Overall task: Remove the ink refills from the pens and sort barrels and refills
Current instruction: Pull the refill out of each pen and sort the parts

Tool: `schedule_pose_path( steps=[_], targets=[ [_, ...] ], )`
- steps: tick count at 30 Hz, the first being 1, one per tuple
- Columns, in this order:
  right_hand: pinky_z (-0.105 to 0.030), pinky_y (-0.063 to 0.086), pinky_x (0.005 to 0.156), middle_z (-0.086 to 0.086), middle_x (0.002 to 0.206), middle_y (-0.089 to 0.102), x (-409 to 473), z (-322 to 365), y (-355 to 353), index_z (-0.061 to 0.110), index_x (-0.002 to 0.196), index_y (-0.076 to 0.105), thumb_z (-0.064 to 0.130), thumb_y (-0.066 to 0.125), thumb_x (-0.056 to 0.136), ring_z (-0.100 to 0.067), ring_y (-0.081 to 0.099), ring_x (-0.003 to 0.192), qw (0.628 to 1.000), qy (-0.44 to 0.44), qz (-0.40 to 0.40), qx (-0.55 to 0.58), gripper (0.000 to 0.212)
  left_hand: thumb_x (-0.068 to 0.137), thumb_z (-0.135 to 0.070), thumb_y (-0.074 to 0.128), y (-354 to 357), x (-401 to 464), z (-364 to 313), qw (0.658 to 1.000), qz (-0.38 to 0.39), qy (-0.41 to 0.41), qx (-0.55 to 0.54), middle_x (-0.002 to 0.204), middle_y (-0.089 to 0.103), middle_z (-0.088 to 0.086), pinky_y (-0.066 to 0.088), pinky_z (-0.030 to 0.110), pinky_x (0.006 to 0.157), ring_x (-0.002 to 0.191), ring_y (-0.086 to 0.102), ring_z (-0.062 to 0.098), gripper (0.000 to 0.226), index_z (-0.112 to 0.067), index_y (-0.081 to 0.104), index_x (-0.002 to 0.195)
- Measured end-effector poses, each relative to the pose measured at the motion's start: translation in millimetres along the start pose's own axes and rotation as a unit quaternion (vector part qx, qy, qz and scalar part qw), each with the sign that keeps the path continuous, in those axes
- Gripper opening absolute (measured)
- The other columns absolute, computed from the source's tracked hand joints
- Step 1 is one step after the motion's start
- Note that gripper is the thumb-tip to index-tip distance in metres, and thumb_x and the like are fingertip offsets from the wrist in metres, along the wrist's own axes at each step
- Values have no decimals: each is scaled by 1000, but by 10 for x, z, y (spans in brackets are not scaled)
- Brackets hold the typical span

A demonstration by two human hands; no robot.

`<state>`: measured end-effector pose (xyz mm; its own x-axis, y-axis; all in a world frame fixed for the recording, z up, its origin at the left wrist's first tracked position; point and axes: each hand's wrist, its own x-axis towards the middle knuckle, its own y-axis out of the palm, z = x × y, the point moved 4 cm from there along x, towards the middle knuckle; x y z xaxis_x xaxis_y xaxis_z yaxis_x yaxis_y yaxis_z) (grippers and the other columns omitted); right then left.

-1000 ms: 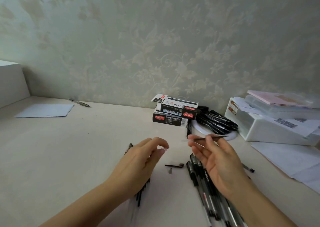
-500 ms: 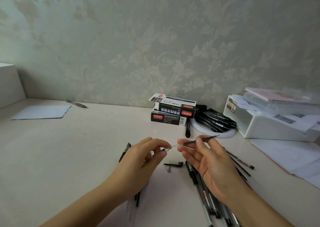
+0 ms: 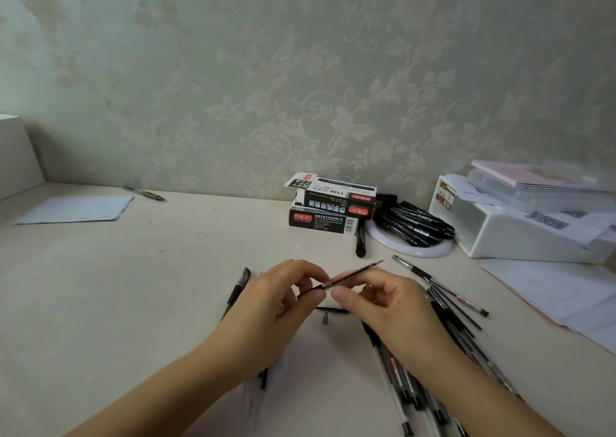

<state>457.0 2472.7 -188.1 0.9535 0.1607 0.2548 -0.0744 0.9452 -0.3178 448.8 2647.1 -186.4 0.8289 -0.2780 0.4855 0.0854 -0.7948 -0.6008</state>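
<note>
1. The left hand point(image 3: 276, 306) and the right hand point(image 3: 383, 303) are meeting over the tabletop point(image 3: 133, 286), each grip closing on the same ink refill point(image 3: 346, 278). The left thumb and fingers are pinching its near end, the right fingertips are pinching just beside them, and the tip is pointing up and away to the right.

2. The two pinches are sitting close together on a thin rod, so any twist or uneven pull is likely bending it or letting it spring loose.

3. The free tip is hanging above the scattered pens point(image 3: 443, 303) at the right — a slip could be dropping the refill among them, where it would be hard to tell apart from whole pens.

4. A small loose part point(image 3: 325, 318) is lying on the tabletop under the hands; a lowered wrist could be knocking it away.

5. The piles themselves are risking confusion — pens are lying under the right forearm and a barrel point(image 3: 238, 290) beside the left hand, so a careless set-down could be mixing barrels and refills.

6. The pen boxes point(image 3: 330, 209) and the heap of black pens on the white plate point(image 3: 413, 253) are standing well apart, and look safe.
</note>
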Motion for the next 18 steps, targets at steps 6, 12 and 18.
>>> schedule_pose_path(
  steps=[6,12,18],
  targets=[
    [-11,36,72,19,89,59,-26,-32,69,35,103,75,40,77,79,2,52,80,952,-130,11,-276,25,93,-34,53,-33,6,30,1000,-30,-4,-9,87,57,-13,40,15,54,60,52,17,20,-46,51,108],
    [-23,39,75,15,88,59,-27,-70,188,33,102,75,29,68,87,-7,49,85,916,-170,52,-360,16,94,-31,53,-29,-4,32,999,-20,14,37,85,55,-16,38,11,61,67,51,11,20,-45,56,108],
    [-10,46,67,14,77,70,14,-50,-72,29,82,70,18,71,86,-3,63,72,984,-82,-63,-146,12,96,-36,49,-17,-23,89,997,8,7,80,84,51,-15,37,11,64,76,52,6,16,-47,56,104]
  ],
)
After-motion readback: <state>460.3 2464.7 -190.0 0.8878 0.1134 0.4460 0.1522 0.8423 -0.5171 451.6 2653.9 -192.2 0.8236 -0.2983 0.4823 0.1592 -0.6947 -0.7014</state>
